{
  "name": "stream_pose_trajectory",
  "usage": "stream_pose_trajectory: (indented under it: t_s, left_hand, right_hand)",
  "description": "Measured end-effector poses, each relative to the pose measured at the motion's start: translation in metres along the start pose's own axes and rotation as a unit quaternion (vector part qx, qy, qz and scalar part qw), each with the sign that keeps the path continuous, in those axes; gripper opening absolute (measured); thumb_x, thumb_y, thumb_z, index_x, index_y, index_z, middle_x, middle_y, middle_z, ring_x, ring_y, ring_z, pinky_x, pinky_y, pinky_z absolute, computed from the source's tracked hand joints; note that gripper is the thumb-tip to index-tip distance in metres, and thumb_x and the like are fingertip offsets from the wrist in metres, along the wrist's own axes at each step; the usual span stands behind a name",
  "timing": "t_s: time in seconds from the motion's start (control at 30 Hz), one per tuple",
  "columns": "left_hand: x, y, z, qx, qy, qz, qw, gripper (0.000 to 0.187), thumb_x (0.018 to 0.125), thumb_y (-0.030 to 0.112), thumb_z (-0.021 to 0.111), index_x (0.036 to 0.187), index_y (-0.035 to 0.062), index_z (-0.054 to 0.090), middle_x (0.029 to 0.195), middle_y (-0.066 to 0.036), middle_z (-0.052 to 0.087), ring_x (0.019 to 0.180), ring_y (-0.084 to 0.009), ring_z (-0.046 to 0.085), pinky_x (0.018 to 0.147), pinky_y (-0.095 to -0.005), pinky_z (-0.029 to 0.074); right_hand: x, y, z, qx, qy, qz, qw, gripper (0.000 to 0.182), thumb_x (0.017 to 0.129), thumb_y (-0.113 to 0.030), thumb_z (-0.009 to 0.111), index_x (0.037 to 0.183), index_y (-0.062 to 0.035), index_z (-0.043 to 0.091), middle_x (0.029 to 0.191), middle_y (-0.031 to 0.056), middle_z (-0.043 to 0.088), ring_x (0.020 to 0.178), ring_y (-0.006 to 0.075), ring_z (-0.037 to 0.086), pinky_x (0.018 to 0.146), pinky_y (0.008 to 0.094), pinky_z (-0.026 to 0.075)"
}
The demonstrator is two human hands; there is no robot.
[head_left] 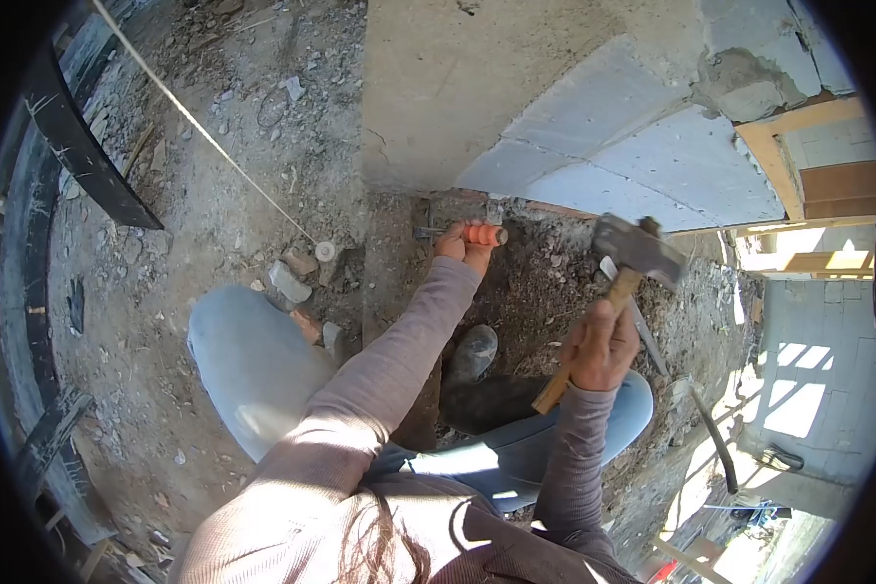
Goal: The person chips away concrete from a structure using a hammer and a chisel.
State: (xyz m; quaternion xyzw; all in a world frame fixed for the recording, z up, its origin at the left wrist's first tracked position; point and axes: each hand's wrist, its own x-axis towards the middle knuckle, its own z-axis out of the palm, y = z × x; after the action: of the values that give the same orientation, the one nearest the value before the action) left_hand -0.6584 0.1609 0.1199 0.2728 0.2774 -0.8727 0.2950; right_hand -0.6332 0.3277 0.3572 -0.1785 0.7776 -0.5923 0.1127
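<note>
My left hand [458,245] is wrapped round a chisel with an orange grip [482,235]. The chisel lies nearly level, its struck end to the right and its metal end pointing left, close to the base of the concrete wall [438,127]. Whether the tip touches anything is hard to see. In my right hand [603,346] is a hammer [638,251], gripped around its wooden handle. Its heavy metal head is raised to the right of the chisel, apart from it. Rough dirt and rubble lie beneath both hands.
Pale blue panels [642,161] line the wall's lower right. A taut string [219,146] runs to a small white round piece [325,251] beside loose stones [289,282]. A black strip [92,146] stands at left; a dark bar [715,438] lies at right.
</note>
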Motion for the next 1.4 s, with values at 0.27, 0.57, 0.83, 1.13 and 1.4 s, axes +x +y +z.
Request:
stream_pose_trajectory:
  t_s: [0.27, 0.57, 0.83, 1.13, 1.4]
  left_hand:
    - [0.037, 0.016, -0.043, -0.107, -0.226, -0.133, 0.959, 0.019, 0.100, 0.014, 0.043, 0.089, -0.0004, 0.047, 0.087, -0.014, 0.053, 0.083, -0.0298, 0.054, 0.082, -0.0486, 0.051]
    - [0.005, 0.009, 0.000, -0.043, -0.056, -0.020, 0.997, 0.024, 0.102, 0.015, 0.037, 0.088, 0.0007, 0.049, 0.082, -0.013, 0.055, 0.074, -0.0292, 0.057, 0.077, -0.0484, 0.054]
    - [0.018, 0.015, -0.021, -0.053, -0.093, -0.039, 0.993, 0.025, 0.103, 0.019, 0.037, 0.087, 0.0015, 0.047, 0.078, -0.011, 0.052, 0.073, -0.0279, 0.054, 0.077, -0.0497, 0.053]
    - [-0.005, 0.009, 0.006, -0.059, -0.017, -0.007, 0.998, 0.021, 0.102, 0.016, 0.039, 0.088, 0.0014, 0.047, 0.079, -0.011, 0.051, 0.072, -0.0259, 0.052, 0.075, -0.0457, 0.051]
    - [0.004, 0.040, 0.003, -0.218, -0.068, -0.086, 0.970, 0.019, 0.100, 0.015, 0.041, 0.085, 0.0025, 0.044, 0.076, -0.009, 0.045, 0.072, -0.0231, 0.048, 0.070, -0.0411, 0.046]
  right_hand:
    - [0.009, 0.129, 0.039, -0.212, -0.067, -0.134, 0.966, 0.034, 0.101, -0.032, 0.047, 0.077, -0.0077, 0.047, 0.053, 0.0021, 0.043, 0.036, 0.0106, 0.042, 0.030, 0.0283, 0.033]
    - [0.007, -0.023, 0.013, 0.099, 0.110, -0.084, 0.985, 0.027, 0.103, -0.024, 0.041, 0.084, -0.0049, 0.045, 0.054, 0.0021, 0.045, 0.037, 0.0089, 0.040, 0.033, 0.0251, 0.035]
    - [-0.010, 0.092, 0.038, 0.046, -0.110, 0.162, 0.980, 0.029, 0.102, -0.028, 0.044, 0.081, -0.0085, 0.046, 0.052, 0.0008, 0.042, 0.035, 0.0081, 0.038, 0.029, 0.0260, 0.029]
    - [0.011, 0.018, 0.030, 0.076, 0.134, -0.268, 0.951, 0.035, 0.102, -0.027, 0.042, 0.076, -0.0054, 0.046, 0.057, 0.0049, 0.048, 0.041, 0.0113, 0.043, 0.035, 0.0246, 0.036]
    - [-0.018, 0.045, 0.030, 0.020, -0.068, 0.100, 0.993, 0.030, 0.102, -0.031, 0.044, 0.084, -0.0067, 0.047, 0.053, 0.0004, 0.042, 0.035, 0.0088, 0.036, 0.032, 0.0262, 0.032]
